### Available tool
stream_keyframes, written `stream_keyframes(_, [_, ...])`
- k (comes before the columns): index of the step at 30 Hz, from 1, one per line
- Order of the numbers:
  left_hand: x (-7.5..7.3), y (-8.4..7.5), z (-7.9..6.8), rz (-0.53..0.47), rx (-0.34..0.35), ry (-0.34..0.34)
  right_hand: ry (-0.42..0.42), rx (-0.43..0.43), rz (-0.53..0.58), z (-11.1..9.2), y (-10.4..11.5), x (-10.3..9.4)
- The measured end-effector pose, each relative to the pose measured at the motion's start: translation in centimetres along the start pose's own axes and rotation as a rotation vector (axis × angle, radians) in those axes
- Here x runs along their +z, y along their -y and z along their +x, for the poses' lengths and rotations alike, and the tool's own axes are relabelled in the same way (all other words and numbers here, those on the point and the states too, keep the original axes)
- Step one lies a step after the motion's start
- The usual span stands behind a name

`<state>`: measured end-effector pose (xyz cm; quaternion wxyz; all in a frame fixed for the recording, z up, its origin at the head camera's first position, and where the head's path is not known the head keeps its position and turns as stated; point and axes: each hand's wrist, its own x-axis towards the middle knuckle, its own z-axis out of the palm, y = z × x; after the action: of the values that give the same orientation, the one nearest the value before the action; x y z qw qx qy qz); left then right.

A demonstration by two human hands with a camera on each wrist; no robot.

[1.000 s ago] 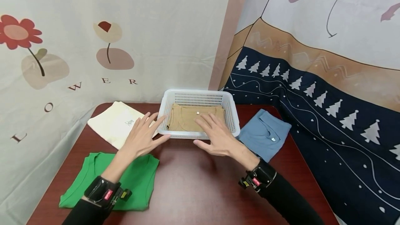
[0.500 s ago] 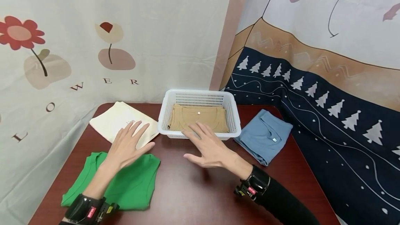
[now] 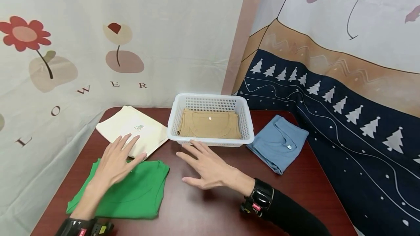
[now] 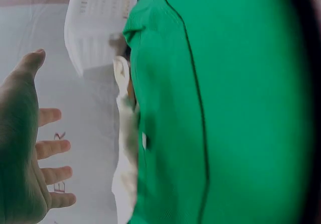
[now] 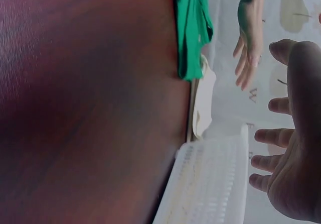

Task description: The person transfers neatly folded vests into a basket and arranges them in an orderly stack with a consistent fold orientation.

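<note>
My left hand (image 3: 113, 165) hovers over the folded green shirt (image 3: 137, 196), fingers spread and holding nothing; its fingertips overlap the cream folded shirt (image 3: 144, 130) in the head view. The left wrist view shows the green shirt (image 4: 241, 103) large below the palm. My right hand (image 3: 210, 170) hangs above the table just in front of the white plastic basket (image 3: 210, 142), its fingers spread and nothing in them. Inside the basket lies a folded tan shirt (image 3: 213, 125) with a small white tag at its neckline.
A folded blue shirt (image 3: 279, 141) lies on the right side of the dark red table (image 3: 229, 207), next to the basket. Behind the table hang a pale printed curtain (image 3: 183, 39) and a navy cloth with white trees (image 3: 315, 126).
Both hands have drawn back from the basket, toward the lower left. The left hand has come over the green shirt. The tan shirt stays in the basket.
</note>
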<state>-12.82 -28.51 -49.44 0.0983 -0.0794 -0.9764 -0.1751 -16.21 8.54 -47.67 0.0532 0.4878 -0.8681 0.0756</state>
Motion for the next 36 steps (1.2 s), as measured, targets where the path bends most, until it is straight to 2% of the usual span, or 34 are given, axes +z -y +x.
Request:
stream_keyframes(5, [-0.1, 1.1, -1.0, 0.003, -0.041, 0.015, 0.043, -0.024, -0.034, 0.4, 1.0, 1.0])
stream_keyframes(12, [0.1, 3.0, -2.2, 0.011, -0.056, -0.019, 0.069, -0.048, -0.053, 1.2, 1.8, 2.4])
stream_keyframes(19, [0.0, 5.0, -3.0, 0.009, -0.085, -0.03, 0.087, -0.051, -0.013, 2.6, 2.5, 3.2])
stream_keyframes(30, [-0.2, 7.9, -4.6, -0.006, -0.147, 0.018, 0.138, -0.008, 0.123, 4.8, 3.1, 4.6])
stream_keyframes(36, [-0.7, 9.1, -5.4, -0.032, -0.214, 0.104, 0.164, 0.013, 0.136, 6.0, 3.5, 5.4])
